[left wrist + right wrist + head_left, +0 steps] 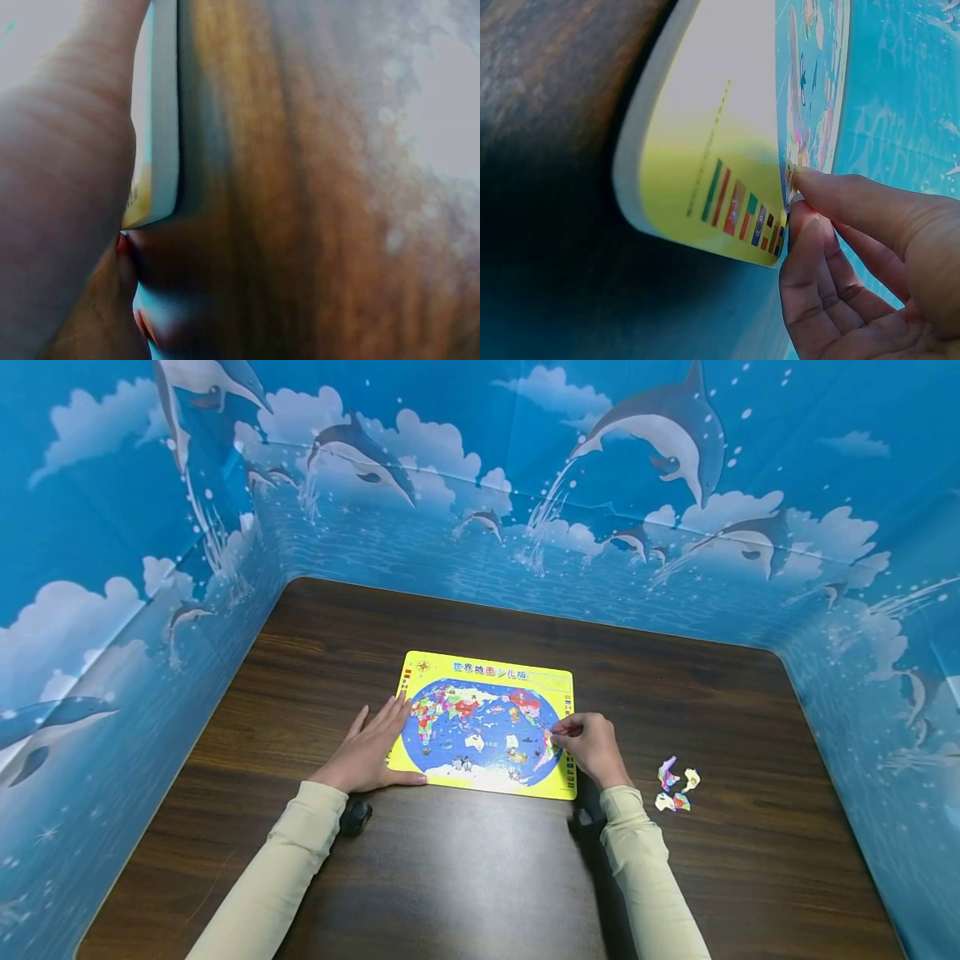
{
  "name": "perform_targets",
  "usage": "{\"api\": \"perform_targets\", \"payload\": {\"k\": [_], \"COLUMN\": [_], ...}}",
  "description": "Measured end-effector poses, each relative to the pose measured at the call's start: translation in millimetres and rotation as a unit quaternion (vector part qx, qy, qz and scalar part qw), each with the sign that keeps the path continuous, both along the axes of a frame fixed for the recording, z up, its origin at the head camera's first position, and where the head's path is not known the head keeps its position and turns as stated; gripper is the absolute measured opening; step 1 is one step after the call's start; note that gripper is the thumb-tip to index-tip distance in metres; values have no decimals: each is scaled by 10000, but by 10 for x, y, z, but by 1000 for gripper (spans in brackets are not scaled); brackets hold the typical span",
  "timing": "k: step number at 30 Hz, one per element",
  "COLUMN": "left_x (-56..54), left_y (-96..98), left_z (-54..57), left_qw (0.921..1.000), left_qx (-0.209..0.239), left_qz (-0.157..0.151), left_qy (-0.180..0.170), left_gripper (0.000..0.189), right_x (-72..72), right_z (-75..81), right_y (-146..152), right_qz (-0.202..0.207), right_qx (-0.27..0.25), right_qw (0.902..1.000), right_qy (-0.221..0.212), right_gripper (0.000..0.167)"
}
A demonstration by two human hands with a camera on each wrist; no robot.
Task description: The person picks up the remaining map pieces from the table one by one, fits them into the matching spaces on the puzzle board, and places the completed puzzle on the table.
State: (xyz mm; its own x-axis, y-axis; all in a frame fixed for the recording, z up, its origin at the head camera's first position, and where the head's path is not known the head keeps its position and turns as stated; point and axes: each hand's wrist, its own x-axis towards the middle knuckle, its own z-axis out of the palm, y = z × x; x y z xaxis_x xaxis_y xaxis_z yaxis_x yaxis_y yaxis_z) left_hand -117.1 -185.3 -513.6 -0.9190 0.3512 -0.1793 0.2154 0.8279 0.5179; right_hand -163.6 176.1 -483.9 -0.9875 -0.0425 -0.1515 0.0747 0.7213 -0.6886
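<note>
A yellow-bordered world map puzzle board (pixel 487 788) lies flat on the table. My left hand (pixel 373 752) rests on its left side, fingers spread along the edge and thumb at the near corner. In the left wrist view the hand (pixel 64 172) covers part of the board's edge (pixel 165 112). Over the map's right side, my right hand (pixel 595 748) pinches a small puzzle piece between thumb and fingertips. From the right wrist view, that hand (pixel 870 262) is at the map beside the printed flags; the fingertips mostly hide the piece (pixel 793 171).
Several loose puzzle pieces (pixel 666 775) lie on the dark wooden table (pixel 750 852), right of the board. A small black object (pixel 356 817) is beneath the left wrist. Blue dolphin-print curtains (pixel 480 552) stand around the table's back and sides.
</note>
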Motion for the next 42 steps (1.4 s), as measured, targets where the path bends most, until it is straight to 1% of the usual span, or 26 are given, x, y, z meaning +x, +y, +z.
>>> {"api": "perform_targets", "payload": {"k": [6, 12, 17, 21, 25, 30, 34, 39, 42], "left_x": [10, 22, 24, 6, -7, -17, -33, -41, -45], "left_y": [21, 32, 43, 33, 13, -5, -10, -15, -13], "left_z": [-22, -34, -32, -41, -46, -44, -53, -66, -69], "left_qw": [9999, 10000, 10000, 10000, 10000, 10000, 9999, 9999, 9998], "left_qx": [-77, -83, -38, -63, -23, -59, -115, -134, -148], "left_qz": [-19, -19, -24, -33, -37, -33, -37, -68, -60], "left_qy": [-79, -35, 4, -40, -12, -1, -45, -71, -78], "left_gripper": [128, 127, 127, 128, 129, 128, 129, 130, 130], "right_x": [21, 43, 74, 98, 130, 197, 261, 373, 437], "right_z": [-6, -15, 18, 37, 35, 29, 22, 35, 43], "right_y": [-1, 12, 61, 145, 254, 413, 598, 860, 999], "right_qz": [-61, -57, -73, -70, -205, -498, -874, -1380, -1663], "right_qx": [-7, -18, -26, -41, -96, 29, 219, 371, 426], "right_qw": [10000, 10000, 9998, 9991, 9983, 9962, 9919, 9842, 9799], "right_qy": [0, 7, 203, 404, 546, 710, 897, 1046, 1021], "right_gripper": [14, 14, 14, 13, 11, 9, 10, 18, 24]}}
